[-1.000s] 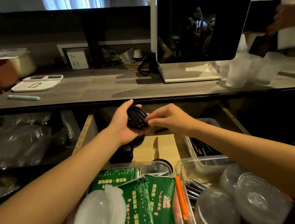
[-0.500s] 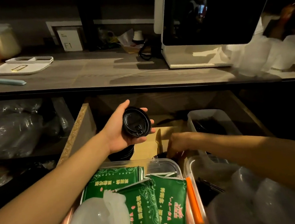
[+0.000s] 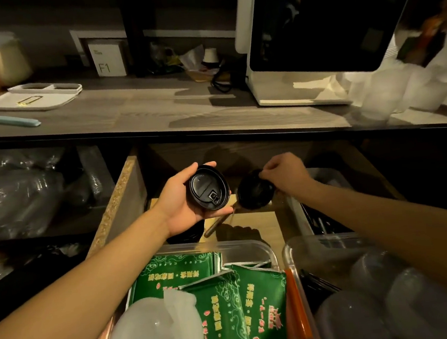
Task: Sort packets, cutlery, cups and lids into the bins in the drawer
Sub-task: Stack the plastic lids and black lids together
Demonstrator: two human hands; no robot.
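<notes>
Your left hand (image 3: 177,200) is held palm up over the open drawer (image 3: 126,188), and its grip is curled round a black lid (image 3: 210,187) that faces you, with the thumb on the top edge and the fingers under the low edge. Your right hand (image 3: 285,173) holds a second black lid (image 3: 255,191) just beside the first one; the fingers pinch its upper right rim, and this lid hangs tilted above the wooden floor of the drawer. The light is poor there, so it is perhaps more than one lid in that grip; I cannot tell. A wooden knife (image 3: 217,225) lies on the drawer floor below both lids. Nearer to you, a clear bin (image 3: 261,247) holds green packets (image 3: 221,312), and a second clear bin (image 3: 292,255) at the right holds clear lids (image 3: 418,306). Above the drawer, the bench (image 3: 130,110) carries a white tray (image 3: 35,98).
</notes>
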